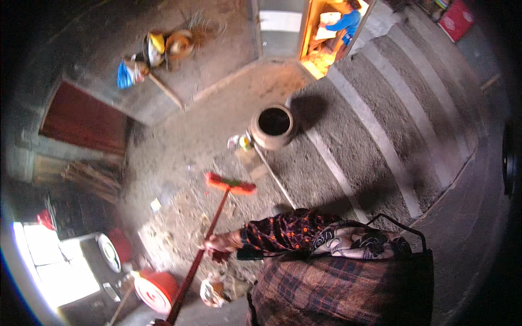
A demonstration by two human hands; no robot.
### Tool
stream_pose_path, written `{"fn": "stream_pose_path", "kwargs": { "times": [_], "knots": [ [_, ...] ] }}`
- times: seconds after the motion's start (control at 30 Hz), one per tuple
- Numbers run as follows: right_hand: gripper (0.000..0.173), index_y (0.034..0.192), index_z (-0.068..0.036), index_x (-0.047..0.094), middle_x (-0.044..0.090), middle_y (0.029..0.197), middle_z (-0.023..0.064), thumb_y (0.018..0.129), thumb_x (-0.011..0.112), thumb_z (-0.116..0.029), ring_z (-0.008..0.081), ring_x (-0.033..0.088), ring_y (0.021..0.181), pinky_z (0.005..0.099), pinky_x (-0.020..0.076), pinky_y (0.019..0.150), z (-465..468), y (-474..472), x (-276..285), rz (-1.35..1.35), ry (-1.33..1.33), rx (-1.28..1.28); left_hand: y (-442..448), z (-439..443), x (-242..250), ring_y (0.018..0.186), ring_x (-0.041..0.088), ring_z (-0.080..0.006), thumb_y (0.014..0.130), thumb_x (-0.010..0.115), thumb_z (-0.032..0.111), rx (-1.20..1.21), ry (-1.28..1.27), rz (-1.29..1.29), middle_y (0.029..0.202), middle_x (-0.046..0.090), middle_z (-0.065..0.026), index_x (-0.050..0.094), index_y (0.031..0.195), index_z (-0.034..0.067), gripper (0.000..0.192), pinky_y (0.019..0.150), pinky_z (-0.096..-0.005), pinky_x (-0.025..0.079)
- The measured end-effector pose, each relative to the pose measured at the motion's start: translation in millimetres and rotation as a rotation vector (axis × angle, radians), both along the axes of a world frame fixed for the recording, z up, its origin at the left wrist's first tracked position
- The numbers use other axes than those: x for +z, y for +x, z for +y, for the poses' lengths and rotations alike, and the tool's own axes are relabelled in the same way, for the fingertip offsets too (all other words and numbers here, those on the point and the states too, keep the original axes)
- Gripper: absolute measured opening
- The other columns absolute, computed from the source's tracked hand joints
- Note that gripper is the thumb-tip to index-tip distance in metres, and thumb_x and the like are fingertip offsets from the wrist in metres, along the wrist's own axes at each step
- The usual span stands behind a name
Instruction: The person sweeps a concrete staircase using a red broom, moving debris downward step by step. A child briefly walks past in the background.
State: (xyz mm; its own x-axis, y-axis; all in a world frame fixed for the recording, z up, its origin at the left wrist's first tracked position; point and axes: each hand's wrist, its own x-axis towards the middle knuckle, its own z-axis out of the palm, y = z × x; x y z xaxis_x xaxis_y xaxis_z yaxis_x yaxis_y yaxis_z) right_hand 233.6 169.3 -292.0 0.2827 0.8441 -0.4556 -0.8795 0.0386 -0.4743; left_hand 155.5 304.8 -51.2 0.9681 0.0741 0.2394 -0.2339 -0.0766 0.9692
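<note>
A broom with a red head (231, 184) and a long dark red handle (195, 263) slants across the floor. My right hand (220, 244), below a dark floral sleeve (285, 234), grips the handle partway along. At the bottom edge a small part of my left hand (160, 322) shows at the handle's upper end; most of it is out of view. The broom head is over a patch of floor littered with pale debris (183, 216). Plaid cloth (326, 285) on my body hides the floor at the lower right.
A round clay jar (261, 137) stands by concrete steps (391, 118). A red basin (163, 287) is at lower left, near a bright window (53, 265). Bags (126, 75) and a basket (179, 44) sit at the far wall. In the lit doorway is another person (346, 22).
</note>
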Motion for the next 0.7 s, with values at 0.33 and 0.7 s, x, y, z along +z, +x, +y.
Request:
{"fn": "stream_pose_path", "kwargs": {
  "times": [0.33, 0.7],
  "knots": [
    [0.026, 0.097, -0.004, 0.055, 0.063, 0.076, 0.0111, 0.086, 0.066, -0.025, 0.0272, 0.063, 0.069, 0.0394, 0.0502, 0.063, -58, 70, 188, -1.591, -0.051, -0.381, 58, -20, -97, 0.071, 0.058, -0.0177, 0.087, 0.064, 0.033, -0.268, 0.111, 0.214, 0.073, 0.063, -0.0087, 0.064, 0.082, -0.001, 0.034, 0.072, -0.0334, 0.046],
    [0.027, 0.079, -0.006, 0.054, 0.056, 0.078, 0.0124, 0.073, 0.059, -0.031, 0.0347, 0.058, 0.080, 0.0431, 0.0468, 0.070, -10, 94, 202, -2.301, -0.005, -0.417, 119, -10, -90, 0.089, 0.057, -0.0147, 0.086, 0.067, 0.025, -0.294, 0.160, 0.203, 0.090, 0.066, -0.0069, 0.063, 0.095, 0.000, 0.027, 0.078, -0.0316, 0.046]
  ]
}}
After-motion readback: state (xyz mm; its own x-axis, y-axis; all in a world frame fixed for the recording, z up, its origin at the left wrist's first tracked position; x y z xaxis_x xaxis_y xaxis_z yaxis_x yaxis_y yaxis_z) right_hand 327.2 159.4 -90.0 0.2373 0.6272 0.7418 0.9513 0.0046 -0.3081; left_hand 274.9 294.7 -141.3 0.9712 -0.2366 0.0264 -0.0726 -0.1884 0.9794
